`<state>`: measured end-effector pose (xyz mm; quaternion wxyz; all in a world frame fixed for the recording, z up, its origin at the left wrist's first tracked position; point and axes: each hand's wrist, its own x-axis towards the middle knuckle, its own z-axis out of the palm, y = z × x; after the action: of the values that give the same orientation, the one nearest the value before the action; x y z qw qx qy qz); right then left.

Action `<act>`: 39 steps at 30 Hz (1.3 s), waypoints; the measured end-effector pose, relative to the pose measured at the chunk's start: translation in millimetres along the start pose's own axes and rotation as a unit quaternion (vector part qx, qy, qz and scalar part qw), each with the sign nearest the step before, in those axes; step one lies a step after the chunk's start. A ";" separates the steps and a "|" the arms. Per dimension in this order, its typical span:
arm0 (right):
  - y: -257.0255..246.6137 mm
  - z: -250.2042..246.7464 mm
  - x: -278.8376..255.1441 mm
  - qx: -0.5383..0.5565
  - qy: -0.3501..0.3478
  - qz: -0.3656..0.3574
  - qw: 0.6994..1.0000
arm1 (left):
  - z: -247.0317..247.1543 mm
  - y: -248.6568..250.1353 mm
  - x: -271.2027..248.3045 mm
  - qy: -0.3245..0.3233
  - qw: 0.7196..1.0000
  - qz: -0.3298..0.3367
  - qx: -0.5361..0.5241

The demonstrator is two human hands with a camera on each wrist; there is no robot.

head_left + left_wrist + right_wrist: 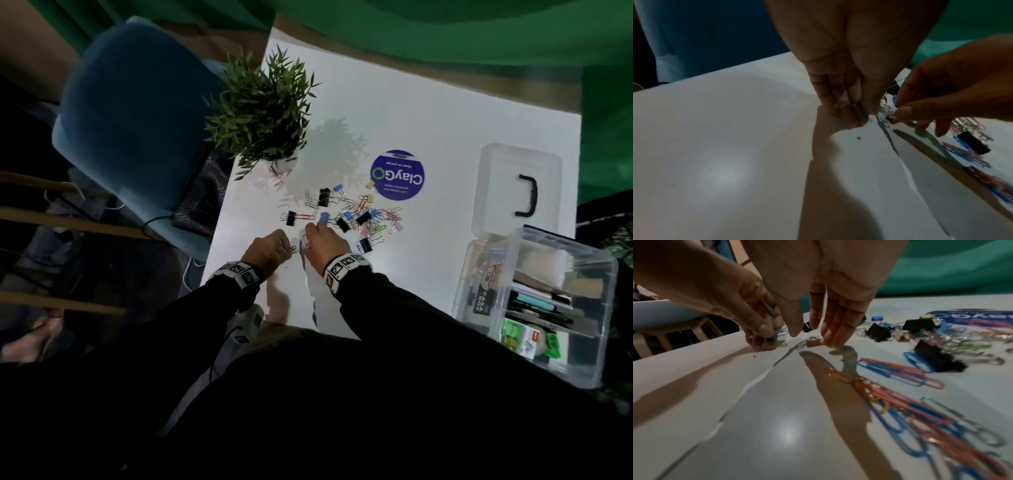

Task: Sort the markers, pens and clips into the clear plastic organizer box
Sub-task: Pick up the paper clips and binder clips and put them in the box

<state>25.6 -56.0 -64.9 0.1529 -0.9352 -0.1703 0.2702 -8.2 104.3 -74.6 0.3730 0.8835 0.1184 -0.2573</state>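
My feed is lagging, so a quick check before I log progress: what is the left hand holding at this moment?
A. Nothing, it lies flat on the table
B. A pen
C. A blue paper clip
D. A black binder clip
C. In the right wrist view the left hand pinches a blue paper clip between thumb and fingertips, just above the table.

White worktop (428, 113) w/ potted plant (263, 113) far left, clips (352, 216) centre, round sticker (397, 174), lid (513, 192) & organizer box (596, 339) right.
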 end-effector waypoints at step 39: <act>9.0 -32.4 18.1 -0.175 -0.046 -0.150 0.972 | -3.9 17.5 32.5 0.149 0.955 0.091 0.238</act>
<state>60.2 -63.0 -50.4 0.0175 -0.8977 -0.3606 0.2526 27.5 95.5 -79.4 0.1513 0.9821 0.0275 -0.1083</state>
